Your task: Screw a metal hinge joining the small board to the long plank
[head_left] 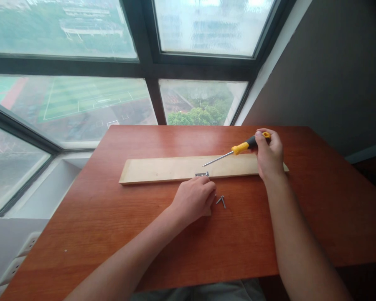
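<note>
Your right hand (270, 154) is closed around the yellow-and-black handle of a screwdriver with a slim silver shaft (240, 149), which slants down toward the left, its tip just beyond the small silver metal plate (202, 174). That plate lies at the near long edge of the flat, pale wooden board (156, 169), right at the fingers of your left hand (196, 196). Your left fingers are bent and close together there; you hide their tips, so I cannot tell whether they grip the plate. The board runs roughly along the far edge of the reddish-brown wooden surface (113, 234), well back from the near edge. Just right of your left hand, between the board and the surface's near edge, lie loose silver metal screws (223, 201).
</note>
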The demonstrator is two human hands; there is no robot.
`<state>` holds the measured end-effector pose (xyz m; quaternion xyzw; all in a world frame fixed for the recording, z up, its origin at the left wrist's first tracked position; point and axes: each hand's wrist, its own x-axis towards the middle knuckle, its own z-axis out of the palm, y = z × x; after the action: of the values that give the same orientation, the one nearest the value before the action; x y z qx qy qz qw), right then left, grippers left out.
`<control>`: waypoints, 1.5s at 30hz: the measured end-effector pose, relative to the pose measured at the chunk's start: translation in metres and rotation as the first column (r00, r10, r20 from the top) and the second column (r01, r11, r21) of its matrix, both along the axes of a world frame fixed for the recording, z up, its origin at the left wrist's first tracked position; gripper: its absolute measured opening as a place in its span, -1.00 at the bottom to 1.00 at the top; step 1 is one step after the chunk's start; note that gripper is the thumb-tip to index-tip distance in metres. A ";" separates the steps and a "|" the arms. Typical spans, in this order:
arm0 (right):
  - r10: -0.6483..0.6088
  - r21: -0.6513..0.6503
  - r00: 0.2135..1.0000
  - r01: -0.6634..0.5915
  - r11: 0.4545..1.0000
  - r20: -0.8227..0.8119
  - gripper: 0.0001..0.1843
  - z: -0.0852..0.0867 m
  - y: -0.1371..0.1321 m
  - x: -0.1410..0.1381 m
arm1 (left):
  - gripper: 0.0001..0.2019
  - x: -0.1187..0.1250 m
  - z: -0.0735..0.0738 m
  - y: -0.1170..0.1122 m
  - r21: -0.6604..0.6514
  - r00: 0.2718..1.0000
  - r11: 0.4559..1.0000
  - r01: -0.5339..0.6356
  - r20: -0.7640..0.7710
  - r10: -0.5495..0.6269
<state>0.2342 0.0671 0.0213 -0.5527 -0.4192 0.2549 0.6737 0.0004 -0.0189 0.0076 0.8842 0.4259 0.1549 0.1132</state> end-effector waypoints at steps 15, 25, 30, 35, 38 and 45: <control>-0.036 0.042 0.998 0.038 0.998 -0.050 -0.69 0.009 -0.003 0.006 | -0.89 -0.012 0.001 0.026 0.013 0.964 0.983 -0.186 0.197 0.179; -0.069 0.039 0.998 0.069 0.997 0.006 -0.73 0.004 -0.001 0.010 | -0.86 -0.006 -0.004 0.039 -0.097 0.953 0.985 -0.143 0.256 0.164; -0.070 0.032 0.997 0.069 0.997 0.030 -0.71 0.000 0.000 0.011 | -0.87 -0.005 -0.001 0.042 -0.143 0.950 0.978 -0.154 0.249 0.186; -0.053 0.028 0.998 0.052 0.998 0.035 -0.70 -0.001 0.001 0.012 | -0.89 -0.003 -0.001 0.041 -0.131 0.945 0.976 -0.171 0.257 0.201; -0.048 0.023 0.998 0.047 0.999 0.036 -0.70 -0.001 0.001 0.012 | -0.91 -0.002 -0.002 0.039 -0.127 0.936 0.972 -0.199 0.268 0.227; -0.058 0.012 0.997 0.057 0.998 0.046 -0.70 0.000 -0.001 0.012 | -0.93 -0.001 -0.004 0.037 -0.118 0.919 0.968 -0.220 0.309 0.246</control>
<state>0.2457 0.0659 0.0213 -0.5665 -0.4198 0.2204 0.6740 -0.0004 0.0183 0.0037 0.7847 0.5100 0.2919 0.1973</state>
